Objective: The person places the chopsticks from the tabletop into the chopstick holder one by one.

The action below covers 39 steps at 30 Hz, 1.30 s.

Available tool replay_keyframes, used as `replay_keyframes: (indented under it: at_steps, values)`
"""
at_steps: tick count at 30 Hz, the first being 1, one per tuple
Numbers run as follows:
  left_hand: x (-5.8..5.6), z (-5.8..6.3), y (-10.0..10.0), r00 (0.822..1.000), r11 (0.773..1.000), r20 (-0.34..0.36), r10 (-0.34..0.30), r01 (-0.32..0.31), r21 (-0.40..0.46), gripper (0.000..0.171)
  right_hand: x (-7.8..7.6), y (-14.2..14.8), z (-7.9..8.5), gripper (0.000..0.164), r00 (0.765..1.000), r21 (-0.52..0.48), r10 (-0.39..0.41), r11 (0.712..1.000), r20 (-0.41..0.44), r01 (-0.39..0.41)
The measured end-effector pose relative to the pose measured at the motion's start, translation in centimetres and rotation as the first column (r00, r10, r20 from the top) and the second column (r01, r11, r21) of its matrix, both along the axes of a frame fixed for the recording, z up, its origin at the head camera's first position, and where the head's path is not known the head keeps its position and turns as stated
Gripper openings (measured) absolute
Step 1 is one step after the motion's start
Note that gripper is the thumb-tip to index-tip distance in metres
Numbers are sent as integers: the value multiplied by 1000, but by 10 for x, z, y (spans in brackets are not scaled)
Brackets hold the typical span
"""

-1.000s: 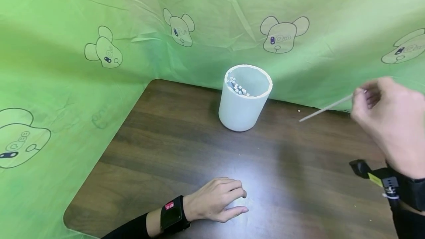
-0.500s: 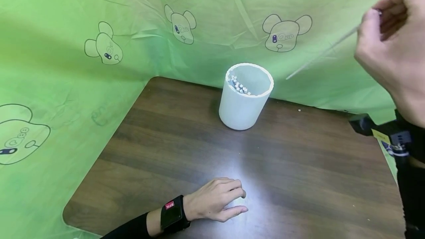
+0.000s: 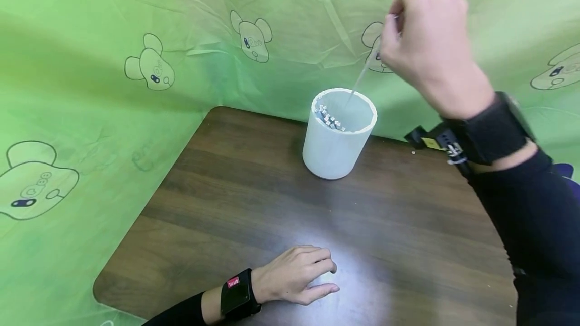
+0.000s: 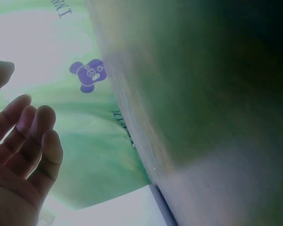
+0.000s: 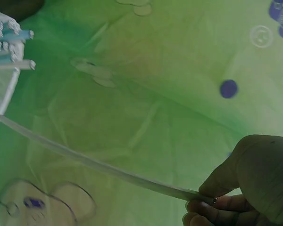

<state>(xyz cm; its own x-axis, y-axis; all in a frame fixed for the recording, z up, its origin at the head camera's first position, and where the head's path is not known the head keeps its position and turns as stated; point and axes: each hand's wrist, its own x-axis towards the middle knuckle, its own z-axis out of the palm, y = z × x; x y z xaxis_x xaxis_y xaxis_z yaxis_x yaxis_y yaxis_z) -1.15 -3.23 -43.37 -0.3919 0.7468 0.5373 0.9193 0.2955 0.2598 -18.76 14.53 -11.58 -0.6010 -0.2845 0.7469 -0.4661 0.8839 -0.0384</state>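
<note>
My right hand, raised above the back of the table, pinches one end of a thin white stick between thumb and fingers. The stick slants down, and its lower end reaches inside the mouth of a pale round container. Several thin sticks lean together at the container's left side. In the right wrist view the held stick looks slightly bowed, and some leaning sticks look blue or white. My left hand is low over the front of the table, fingers loosely bent and holding nothing.
The dark wooden table carries a few tiny white specks. Green cloth printed with bear heads hangs behind it and along its left side. The container stands close to the back edge.
My right hand first rose with the stick, then swung left over the container, bringing the stick's lower end into its mouth. My left hand has stayed still.
</note>
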Motion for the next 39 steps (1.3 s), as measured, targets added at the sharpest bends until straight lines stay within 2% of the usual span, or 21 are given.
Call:
replay_keyframes:
  at_steps: [4, 10, 15, 27, 33, 39]
  values:
    - [0, -1, 0, 1000, 1000, -6, 2, -2, 12, 18, -15, -14, -12, 27, 989, 27, -9, 1000, 150, 5]
    - [-1, -1, -2, 1000, 1000, 4, 0, 0, 13, 18, -37, -24, -31, 25, 967, 44, -2, 999, 256, -10]
    - [-2, -2, -2, 1000, 1000, 12, 2, -2, 17, 18, -50, -29, -45, 22, 939, 33, -4, 999, 343, -7]
    - [0, -7, -2, 1000, 1000, 21, 7, -7, 16, 18, -74, -36, -80, 20, 883, 99, -9, 994, 469, -43]
    - [1, -9, -4, 999, 1000, 36, 13, -14, 10, 19, -81, -35, -92, 19, 844, 105, 10, 991, 536, -78]
    - [0, -8, -6, 999, 1000, 25, 27, -27, 10, 18, -84, -39, -101, 21, 846, 96, 45, 989, 531, -113]
